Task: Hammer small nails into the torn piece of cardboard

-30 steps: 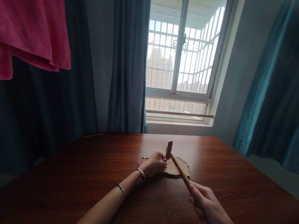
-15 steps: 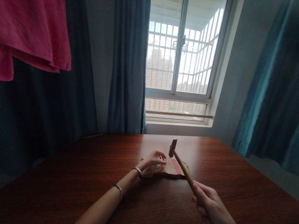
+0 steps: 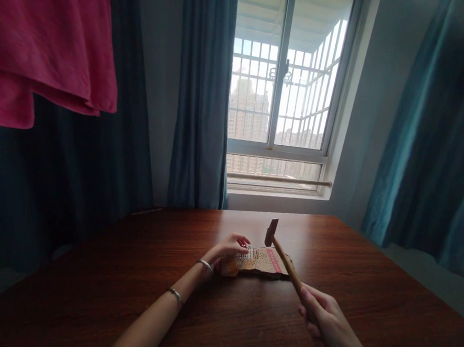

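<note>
My right hand (image 3: 327, 314) is wrapped round the wooden handle of a hammer (image 3: 287, 261), whose dark head is raised at the far end. The hammer crosses in front of the right end of a flat, pale board (image 3: 263, 262) with rough dark edges, many small dots and a pink-red band. Several thin nails (image 3: 254, 253) stand up from the board's left-centre part. Just left of those nails, my left hand (image 3: 230, 246) hovers over the board with curved fingers apart and nothing visible in them. Two bracelets circle the left forearm.
The board lies on a brown wooden table (image 3: 178, 323). Behind it are a barred window (image 3: 277, 87) and a blue curtain (image 3: 197, 118). A pink cloth (image 3: 52, 59) hangs at upper left, and another curtain (image 3: 419, 146) is on the right.
My left hand has drawn back a little to the left, its fingers loosening, and nails on the board now show more clearly. The hammer has barely moved. The camera view shifted slightly.
</note>
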Action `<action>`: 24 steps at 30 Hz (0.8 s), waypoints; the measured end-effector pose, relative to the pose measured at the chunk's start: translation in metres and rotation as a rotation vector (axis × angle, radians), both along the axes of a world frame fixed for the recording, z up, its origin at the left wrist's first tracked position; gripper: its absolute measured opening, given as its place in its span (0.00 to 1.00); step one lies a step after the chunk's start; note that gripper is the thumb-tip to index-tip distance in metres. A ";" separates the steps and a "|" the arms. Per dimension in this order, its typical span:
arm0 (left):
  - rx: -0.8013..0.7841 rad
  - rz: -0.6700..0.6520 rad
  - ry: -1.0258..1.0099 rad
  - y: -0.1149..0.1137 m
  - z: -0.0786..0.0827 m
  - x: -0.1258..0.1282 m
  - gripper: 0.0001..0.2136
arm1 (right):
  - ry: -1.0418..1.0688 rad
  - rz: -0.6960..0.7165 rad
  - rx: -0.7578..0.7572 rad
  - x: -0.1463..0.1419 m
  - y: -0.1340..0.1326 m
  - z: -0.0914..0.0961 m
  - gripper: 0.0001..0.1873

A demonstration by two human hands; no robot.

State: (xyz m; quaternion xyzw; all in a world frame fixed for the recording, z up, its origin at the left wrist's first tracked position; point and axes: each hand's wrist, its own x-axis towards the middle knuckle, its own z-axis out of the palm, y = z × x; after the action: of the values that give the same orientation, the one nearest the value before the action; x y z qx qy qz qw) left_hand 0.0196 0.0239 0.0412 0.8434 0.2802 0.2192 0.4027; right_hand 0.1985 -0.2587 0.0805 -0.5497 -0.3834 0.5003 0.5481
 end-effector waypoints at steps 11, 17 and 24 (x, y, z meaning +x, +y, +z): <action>0.110 0.110 -0.070 -0.010 -0.018 0.004 0.17 | -0.005 0.014 -0.011 -0.015 0.007 0.006 0.25; 0.129 0.078 -0.055 -0.009 -0.020 0.007 0.13 | -0.030 0.066 0.046 -0.017 0.016 -0.002 0.23; 0.158 0.085 -0.079 -0.010 -0.019 0.008 0.11 | -0.070 0.104 0.061 -0.021 0.024 -0.001 0.20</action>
State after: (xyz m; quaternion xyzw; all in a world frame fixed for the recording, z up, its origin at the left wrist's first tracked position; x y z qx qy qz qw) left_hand 0.0274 0.0142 0.0224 0.8506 0.2814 0.2904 0.3362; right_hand 0.1777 -0.2343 0.0796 -0.5291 -0.4456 0.4966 0.5243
